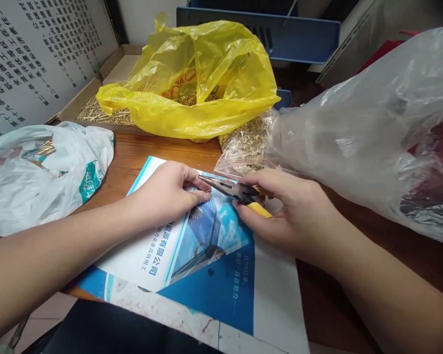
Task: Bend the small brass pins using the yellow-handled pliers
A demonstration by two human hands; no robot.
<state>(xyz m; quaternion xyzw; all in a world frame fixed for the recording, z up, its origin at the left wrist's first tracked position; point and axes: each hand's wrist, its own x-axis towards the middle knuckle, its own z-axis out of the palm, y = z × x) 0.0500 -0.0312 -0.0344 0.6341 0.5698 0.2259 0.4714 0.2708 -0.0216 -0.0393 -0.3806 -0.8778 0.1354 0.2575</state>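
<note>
In the head view, the right hand [293, 211] has its fingers wrapped around the pliers [248, 196], which have yellow grips and a dark metal nose. The pliers are over the leaflet [214, 265], their tip pointing left and just beside the fingertips of the left hand [173, 189]. The left hand's fingers are brought together at the tips; whether they grip some small piece is too fine to tell.

The leaflet, blue and white with printed text, lies on the table [166, 148], partly over another sheet [162, 309]. Beyond the hands stands a yellow bag [206, 120] with gold pins [192, 100] inside. Behind its left side is a box [79, 96] holding more pins, and at its right a zip bag [249, 140], also filled. A white bag [47, 182] with some pins sits at left; a large clear bag [354, 123] bulges at right.
</note>
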